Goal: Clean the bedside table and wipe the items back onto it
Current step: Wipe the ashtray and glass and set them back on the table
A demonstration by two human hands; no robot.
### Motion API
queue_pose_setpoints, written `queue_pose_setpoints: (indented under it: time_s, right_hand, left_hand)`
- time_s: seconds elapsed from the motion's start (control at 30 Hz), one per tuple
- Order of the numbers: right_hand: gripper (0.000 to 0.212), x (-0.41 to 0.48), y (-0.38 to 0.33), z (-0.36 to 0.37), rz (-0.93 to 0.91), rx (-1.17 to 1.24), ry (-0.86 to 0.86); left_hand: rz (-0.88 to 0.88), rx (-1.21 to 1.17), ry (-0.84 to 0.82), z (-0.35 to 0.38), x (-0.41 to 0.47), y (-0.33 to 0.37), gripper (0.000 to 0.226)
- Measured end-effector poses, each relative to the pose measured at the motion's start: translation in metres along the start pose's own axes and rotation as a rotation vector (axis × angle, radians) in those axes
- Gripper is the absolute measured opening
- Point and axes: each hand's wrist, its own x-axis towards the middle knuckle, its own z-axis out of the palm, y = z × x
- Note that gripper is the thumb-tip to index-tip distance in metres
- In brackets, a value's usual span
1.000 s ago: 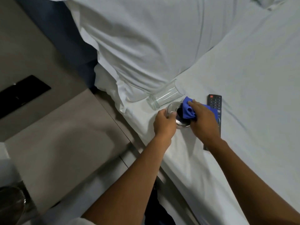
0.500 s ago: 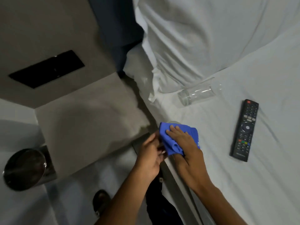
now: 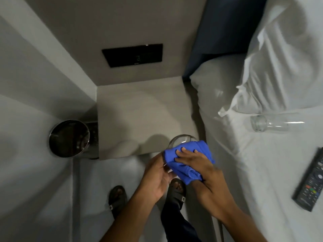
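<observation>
The white-sheeted bed (image 3: pixel 262 172) carries a second clear glass (image 3: pixel 269 123) and black remote (image 3: pixel 312 182); the bare beige table (image 3: pixel 139 110) waits. Left hand (image 3: pixel 157 173) grips a clear drinking glass (image 3: pixel 180 139) over the table's near corner; right hand (image 3: pixel 197 165) presses a blue cloth (image 3: pixel 185 160) around it. Slippery glass could slide free and shatter on the floor.

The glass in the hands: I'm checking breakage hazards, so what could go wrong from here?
1. The glass is held over the table edge and floor, between the left hand and the cloth under the right hand; a slip could drop it near the sandalled feet.
2. The second glass lies on its side on the bed and might roll.
</observation>
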Motion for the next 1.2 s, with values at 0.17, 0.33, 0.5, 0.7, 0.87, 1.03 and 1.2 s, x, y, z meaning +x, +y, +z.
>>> queue_pose_setpoints:
  time_s: [0.17,0.33,0.5,0.7,0.87,1.03,1.2]
  right_hand:
    - [0.063,0.007,-0.007,0.023,-0.029,-0.181,-0.008]
    - [0.073,0.034,-0.017,0.057,0.07,-0.315,0.13]
    - [0.07,0.063,-0.041,0.108,0.038,-0.33,-0.032]
    - [0.072,0.054,-0.042,0.139,-0.052,-0.368,-0.15]
    - [0.07,0.07,-0.023,0.137,0.17,-0.313,0.023]
    - [0.068,0.111,-0.021,0.162,0.154,-0.436,-0.001]
    - [0.063,0.139,-0.027,0.193,0.055,-0.473,-0.18]
  left_hand:
    - [0.062,-0.018,0.112,-0.04,-0.001,0.023,0.021]
    - [0.099,-0.037,0.111,-0.075,-0.008,0.046,0.047]
    - [0.119,0.048,0.038,-0.094,-0.01,0.058,0.018]
    - [0.152,-0.123,0.192,-0.129,0.001,0.092,0.017]
    - [0.135,-0.137,0.197,-0.15,0.007,0.108,0.032]
    - [0.103,0.092,0.191,-0.153,0.026,0.107,0.028]
    - [0.042,0.123,0.247,-0.153,0.07,0.13,0.024]
